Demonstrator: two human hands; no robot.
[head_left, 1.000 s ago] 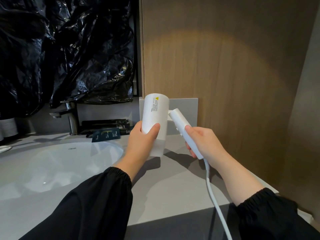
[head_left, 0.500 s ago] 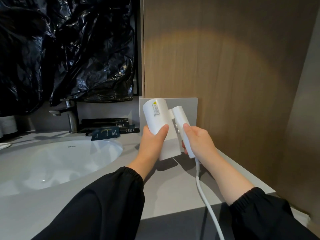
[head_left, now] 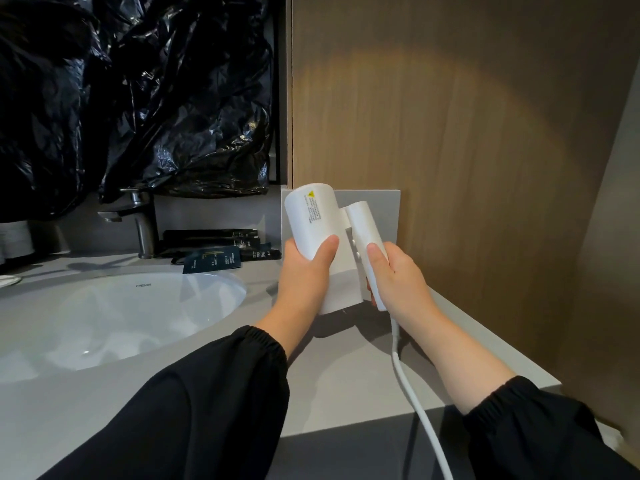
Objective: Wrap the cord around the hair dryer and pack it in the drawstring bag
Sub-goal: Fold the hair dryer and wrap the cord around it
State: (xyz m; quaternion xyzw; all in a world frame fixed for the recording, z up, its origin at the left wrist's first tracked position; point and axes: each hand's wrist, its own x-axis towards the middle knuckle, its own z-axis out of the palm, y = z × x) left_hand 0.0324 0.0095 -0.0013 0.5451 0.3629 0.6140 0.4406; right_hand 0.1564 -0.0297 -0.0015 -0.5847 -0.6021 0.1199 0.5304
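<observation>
Grey countertop [head_left: 346,368] runs under both hands, beside a wood-grain wall panel [head_left: 450,133]. Held above it, the white hair dryer [head_left: 313,223] sits between the hands: the left hand [head_left: 304,271] wraps its barrel, thumb across the front, while the right hand [head_left: 398,275] grips the folding handle. From below the right hand, the cord [head_left: 412,396] trails toward the viewer. Left of the left hand lie a sink [head_left: 114,317] and faucet [head_left: 138,220].

Our left sleeve [head_left: 207,410] and right sleeve [head_left: 540,438] are plain black, loose and matte, ballooning into soft folds. Each one closes in a gathered elastic cuff [head_left: 265,344], puckered into fine ridges, ending partway along the forearm [head_left: 460,344]. Past the cuffs our forearms are bare, and so are our left hand [head_left: 304,271] and right hand [head_left: 400,277], with thumbnails [head_left: 373,249] trimmed short.
</observation>
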